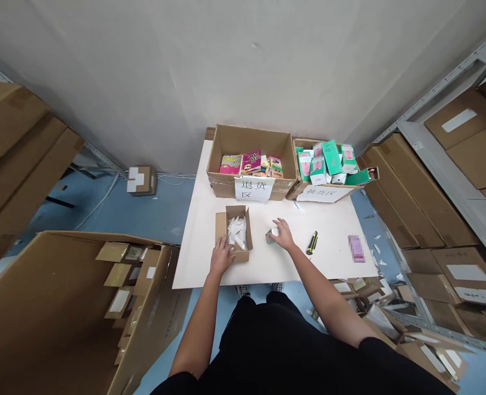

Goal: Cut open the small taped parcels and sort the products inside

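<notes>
A small open cardboard box point(234, 218) with white packing inside sits on the white table point(333, 219). My left hand point(221, 256) rests against its near left corner, fingers curled on the box edge. My right hand point(284, 235) lies over a small green-and-white packet point(271, 235) just right of the box, fingers bent down onto it.
A black-and-yellow utility knife point(312, 242) and a pink item point(356, 248) lie to the right. Two labelled cartons stand at the table's back: one with books point(251, 163), one with green boxes point(329, 162). A large carton of parcels point(61, 312) stands at left; shelving with cartons at right.
</notes>
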`<state>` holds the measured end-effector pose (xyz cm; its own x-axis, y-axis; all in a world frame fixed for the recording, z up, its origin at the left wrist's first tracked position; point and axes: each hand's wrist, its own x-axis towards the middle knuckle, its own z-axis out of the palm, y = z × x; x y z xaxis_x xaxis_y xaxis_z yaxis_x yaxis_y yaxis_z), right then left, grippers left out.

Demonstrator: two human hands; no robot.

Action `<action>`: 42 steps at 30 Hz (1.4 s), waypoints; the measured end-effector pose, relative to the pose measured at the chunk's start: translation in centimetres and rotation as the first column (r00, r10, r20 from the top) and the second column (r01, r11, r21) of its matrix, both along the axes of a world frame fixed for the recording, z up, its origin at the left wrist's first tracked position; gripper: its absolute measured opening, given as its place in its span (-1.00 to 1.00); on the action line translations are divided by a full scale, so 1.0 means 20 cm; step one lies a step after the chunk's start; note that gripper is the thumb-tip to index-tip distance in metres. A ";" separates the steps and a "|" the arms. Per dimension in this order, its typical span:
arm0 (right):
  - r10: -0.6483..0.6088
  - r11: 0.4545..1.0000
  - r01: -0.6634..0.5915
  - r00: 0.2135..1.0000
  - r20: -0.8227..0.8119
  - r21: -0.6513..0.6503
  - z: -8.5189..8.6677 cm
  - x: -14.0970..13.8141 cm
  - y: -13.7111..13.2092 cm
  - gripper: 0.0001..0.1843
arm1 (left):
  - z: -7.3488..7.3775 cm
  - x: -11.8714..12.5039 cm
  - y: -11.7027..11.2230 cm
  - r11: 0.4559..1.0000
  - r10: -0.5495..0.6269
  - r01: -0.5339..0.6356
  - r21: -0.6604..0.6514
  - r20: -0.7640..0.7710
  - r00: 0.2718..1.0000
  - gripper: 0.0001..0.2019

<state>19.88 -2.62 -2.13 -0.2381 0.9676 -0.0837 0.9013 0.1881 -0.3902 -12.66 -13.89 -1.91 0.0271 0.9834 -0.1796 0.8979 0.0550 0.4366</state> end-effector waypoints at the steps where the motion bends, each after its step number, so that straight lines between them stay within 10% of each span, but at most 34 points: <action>1: -0.047 0.999 0.048 0.998 -0.027 0.021 -0.01 0.03 -0.02 -0.29 | 0.02 0.01 0.00 1.000 0.010 -0.011 0.027 0.013 1.000 -0.68; 7: -0.258 0.961 0.230 0.944 -0.205 -0.153 -0.02 0.16 -0.11 -0.29 | 0.17 0.23 0.08 0.979 0.097 -0.121 0.164 0.146 0.985 -0.56; 11: -0.291 0.941 0.219 0.912 -0.288 -0.256 -0.03 0.16 -0.12 -0.34 | 0.25 0.51 0.22 0.991 -0.077 0.050 0.127 0.220 0.972 -0.53; 17: -0.522 0.828 0.307 0.729 -0.443 -0.470 -0.08 0.17 -0.11 -0.44 | 0.19 0.89 0.45 0.971 -0.094 0.134 -0.198 0.199 0.975 -0.27; 21: -0.656 0.717 0.282 0.582 -0.481 -0.637 -0.10 0.18 -0.12 -0.38 | 0.12 0.98 0.53 0.985 -0.011 0.059 -0.161 0.283 0.959 -0.29; 33: -0.525 0.809 0.192 0.663 -0.534 -0.556 -0.19 0.16 -0.20 -0.45 | 0.23 1.02 0.57 0.947 -0.266 0.231 -0.224 -0.139 0.954 -0.34; 42: -0.370 0.910 0.211 0.801 -0.471 -0.356 -0.17 0.12 -0.12 -0.58 | 0.23 1.04 0.58 0.928 -0.341 0.303 -0.215 -0.166 0.925 -0.20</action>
